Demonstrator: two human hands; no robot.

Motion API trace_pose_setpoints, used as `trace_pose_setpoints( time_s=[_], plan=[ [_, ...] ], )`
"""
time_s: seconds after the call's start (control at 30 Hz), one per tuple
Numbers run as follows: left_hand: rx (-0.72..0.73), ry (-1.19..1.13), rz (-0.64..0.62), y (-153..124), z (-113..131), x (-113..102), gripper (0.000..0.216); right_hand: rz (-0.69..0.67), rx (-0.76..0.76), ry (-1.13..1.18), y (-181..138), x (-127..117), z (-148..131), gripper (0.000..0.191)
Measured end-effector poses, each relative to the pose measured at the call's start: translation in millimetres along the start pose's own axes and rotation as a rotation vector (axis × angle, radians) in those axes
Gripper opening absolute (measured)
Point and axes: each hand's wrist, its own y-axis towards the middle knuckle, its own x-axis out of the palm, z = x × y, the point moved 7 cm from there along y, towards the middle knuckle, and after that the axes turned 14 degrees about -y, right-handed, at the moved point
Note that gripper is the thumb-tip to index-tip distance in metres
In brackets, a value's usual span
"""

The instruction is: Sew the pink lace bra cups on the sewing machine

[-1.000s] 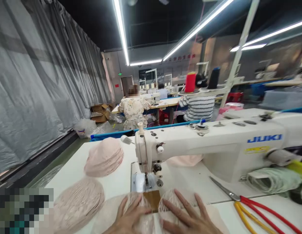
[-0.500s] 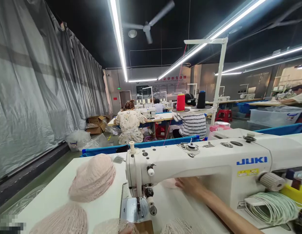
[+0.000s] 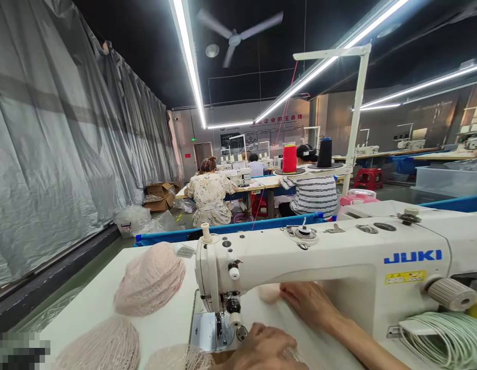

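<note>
My right hand (image 3: 308,304) reaches under the arm of the white sewing machine (image 3: 300,257). Its closed fingers are at the edge of a small, rounded, pale pink fabric piece (image 3: 269,292). My left hand (image 3: 261,345) is low in front of the needle area, fingers bent together over a pale lace piece (image 3: 294,355), which it largely covers. Beside it is the shiny metal needle plate (image 3: 203,329). Another pale lace piece (image 3: 177,357) lies left of this hand, cut off by the lower edge.
Two pale pink lace heaps, one farther back (image 3: 150,280) and one nearer (image 3: 103,345), lie on the white table (image 3: 84,298). A coil of light green cord (image 3: 446,339) hangs by the machine's right end. Red thread (image 3: 289,158) and black thread cones stand behind. Co-workers sit ahead.
My left hand has come up from the bottom edge and moved right, over the lace piece. My right hand stays under the machine arm, and the view has shifted slightly.
</note>
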Motion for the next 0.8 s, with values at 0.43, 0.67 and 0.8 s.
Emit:
trace_pose_setpoints(
  time_s=[0.43,0.67,0.8],
  plan=[
    [-0.219,0.214,0.174,60,-21,-15,0.045,0.449,-0.069,0.299,-27,-15,13,0.024],
    [-0.292,0.027,0.248,77,-24,-30,0.031,0.668,0.113,0.502,-129,-79,31,0.021],
    [-0.210,-0.196,0.273,68,25,-31,0.039,0.559,0.044,0.587,-144,-117,23,0.028]
  ],
)
